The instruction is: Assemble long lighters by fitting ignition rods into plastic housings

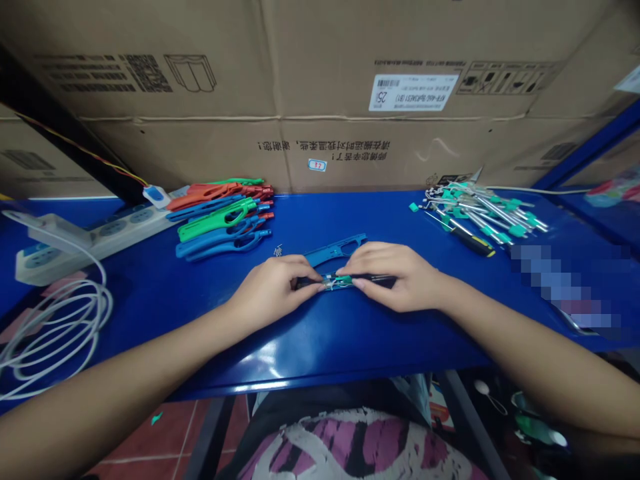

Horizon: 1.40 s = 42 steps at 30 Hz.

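A dark, slim lighter-like body [376, 279] with a clear and green middle part lies between my two hands above the blue table [300, 340]. My left hand [275, 287] pinches its left end between thumb and fingers. On the other side, my right hand [400, 277] is closed on the right part, thumb below and fingertips above. Just behind the hands lies a blue plastic shell half [330, 253], its right end close to my right hand's fingers. Small metal bits [279, 251] rest behind my left hand.
Orange, green and blue plastic handles [217, 223] are piled at the back left, by a power strip [117, 233] and coiled white cable [60, 327]. Metal rods with green parts [487, 210] and a black-yellow screwdriver [473, 241] lie back right. Cardboard [200, 147] stands behind.
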Each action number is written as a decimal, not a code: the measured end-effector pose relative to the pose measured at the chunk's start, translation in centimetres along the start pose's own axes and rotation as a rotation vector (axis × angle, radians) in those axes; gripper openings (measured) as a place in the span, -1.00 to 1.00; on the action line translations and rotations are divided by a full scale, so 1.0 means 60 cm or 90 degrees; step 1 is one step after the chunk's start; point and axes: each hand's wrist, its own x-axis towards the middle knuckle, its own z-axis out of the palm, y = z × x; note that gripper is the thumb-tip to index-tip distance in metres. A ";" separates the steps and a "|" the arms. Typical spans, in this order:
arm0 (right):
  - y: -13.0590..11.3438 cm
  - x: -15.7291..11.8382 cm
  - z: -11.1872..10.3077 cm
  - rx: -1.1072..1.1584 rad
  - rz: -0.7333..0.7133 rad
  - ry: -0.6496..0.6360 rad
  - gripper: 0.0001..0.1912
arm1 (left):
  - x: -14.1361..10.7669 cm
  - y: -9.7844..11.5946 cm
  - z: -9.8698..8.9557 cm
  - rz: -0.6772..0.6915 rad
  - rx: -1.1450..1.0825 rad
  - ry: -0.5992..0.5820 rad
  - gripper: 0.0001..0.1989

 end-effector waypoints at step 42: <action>-0.004 -0.002 -0.013 -0.169 -0.021 -0.235 -0.58 | -0.003 0.002 0.010 -0.002 -0.018 -0.003 -0.84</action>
